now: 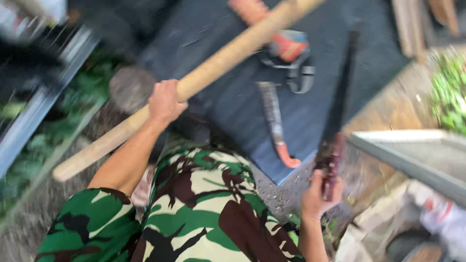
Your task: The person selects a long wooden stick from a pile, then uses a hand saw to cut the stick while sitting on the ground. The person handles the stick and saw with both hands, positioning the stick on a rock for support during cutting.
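My left hand [165, 101] is closed around a long, thick wooden pole [228, 54] that runs from lower left to upper right across the view. My right hand [318, 194] grips the dark red handle of a long black blade [341, 92], a machete held pointing up and away. My camouflage-clad knee [194, 208] fills the bottom centre. The picture is blurred by motion.
A dark mat [218, 97] lies on the ground with a sheathed knife with an orange handle end [275, 123] and an orange-and-black tool [290, 51] on it. Green plants [449, 94] grow at right and left. A grey metal frame [412, 155] sits at right, wooden planks [412, 24] at top right.
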`<state>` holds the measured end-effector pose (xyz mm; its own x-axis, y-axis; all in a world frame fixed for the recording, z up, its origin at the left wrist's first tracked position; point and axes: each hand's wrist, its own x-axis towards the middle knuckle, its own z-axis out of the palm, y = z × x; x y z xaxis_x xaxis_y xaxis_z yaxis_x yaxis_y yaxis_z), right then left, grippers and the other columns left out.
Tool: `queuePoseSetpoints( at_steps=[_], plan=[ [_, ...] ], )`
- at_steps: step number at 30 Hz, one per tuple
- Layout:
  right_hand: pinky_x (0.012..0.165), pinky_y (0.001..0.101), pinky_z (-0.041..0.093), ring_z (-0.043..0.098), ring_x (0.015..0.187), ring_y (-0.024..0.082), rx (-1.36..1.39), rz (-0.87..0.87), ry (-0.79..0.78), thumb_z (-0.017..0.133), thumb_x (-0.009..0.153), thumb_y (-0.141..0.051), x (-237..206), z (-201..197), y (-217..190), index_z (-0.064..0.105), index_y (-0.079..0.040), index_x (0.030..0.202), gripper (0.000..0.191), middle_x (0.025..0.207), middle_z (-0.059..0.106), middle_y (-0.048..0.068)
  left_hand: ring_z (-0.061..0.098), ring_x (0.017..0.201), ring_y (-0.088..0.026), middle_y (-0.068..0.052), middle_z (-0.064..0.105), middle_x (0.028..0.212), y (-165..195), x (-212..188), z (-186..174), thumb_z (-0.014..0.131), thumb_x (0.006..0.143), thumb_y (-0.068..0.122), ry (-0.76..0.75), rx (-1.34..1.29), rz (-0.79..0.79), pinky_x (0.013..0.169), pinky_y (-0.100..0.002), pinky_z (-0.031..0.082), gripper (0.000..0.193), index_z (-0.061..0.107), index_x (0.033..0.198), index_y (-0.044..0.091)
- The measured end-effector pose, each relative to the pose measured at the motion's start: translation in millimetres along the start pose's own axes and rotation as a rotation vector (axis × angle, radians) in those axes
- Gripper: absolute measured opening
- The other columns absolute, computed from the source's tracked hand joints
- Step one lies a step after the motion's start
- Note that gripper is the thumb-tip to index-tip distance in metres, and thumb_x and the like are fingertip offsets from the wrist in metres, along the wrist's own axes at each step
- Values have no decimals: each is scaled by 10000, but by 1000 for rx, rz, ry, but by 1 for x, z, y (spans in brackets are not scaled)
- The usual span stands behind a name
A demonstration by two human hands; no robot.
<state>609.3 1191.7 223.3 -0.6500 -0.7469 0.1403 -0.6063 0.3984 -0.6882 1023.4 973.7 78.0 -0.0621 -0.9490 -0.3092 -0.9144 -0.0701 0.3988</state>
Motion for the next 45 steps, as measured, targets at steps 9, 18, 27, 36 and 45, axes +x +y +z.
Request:
queuePoseSetpoints(
  at_steps=[9, 18, 27, 36, 45],
  plan=[
    [729, 322, 508, 603, 771, 182, 464, -100, -62, 641, 1041, 74, -60, 68, -97, 524, 7, 1159, 180, 917, 626, 91, 552, 1144, -370, -134, 606, 1182, -178, -184, -12, 838, 661, 199, 0, -205, -197, 948, -479, 498, 657, 587, 1259, 95],
    [749, 328, 523, 583, 754, 199, 701, -162, -235, 579, 1035, 86, -87, 101, -163, 491, -13, 1182, 198, 837, 548, 98, 562, 1142, -365, -163, 614, 1160, -305, -363, -17, 921, 624, 296, -14, -18, -480, 983, -487, 462, 732, 631, 1261, 80],
    [763, 331, 527, 593, 740, 212, 723, -406, -412, 564, 1078, 65, -64, 118, -160, 489, 15, 1145, 112, 833, 554, 119, 588, 1154, -339, -133, 640, 1140, -338, -536, -12, 871, 701, 372, -22, 269, -682, 1048, -483, 444, 713, 641, 1330, 127],
    [760, 354, 595, 619, 688, 218, 731, -361, -558, 592, 1049, 70, -115, 120, -168, 457, 12, 1044, 147, 804, 587, 135, 576, 1171, -332, -130, 634, 1152, -339, -642, -19, 868, 680, 443, -24, 334, -750, 1143, -480, 411, 756, 628, 1319, 118],
    [784, 367, 591, 632, 699, 208, 844, -360, -593, 635, 1039, 42, -199, 140, -179, 486, 7, 1119, 173, 808, 612, 129, 584, 1115, -309, -106, 647, 1120, -405, -678, -43, 852, 714, 462, -163, 470, -788, 1119, -479, 414, 688, 624, 1291, 163]
  ],
)
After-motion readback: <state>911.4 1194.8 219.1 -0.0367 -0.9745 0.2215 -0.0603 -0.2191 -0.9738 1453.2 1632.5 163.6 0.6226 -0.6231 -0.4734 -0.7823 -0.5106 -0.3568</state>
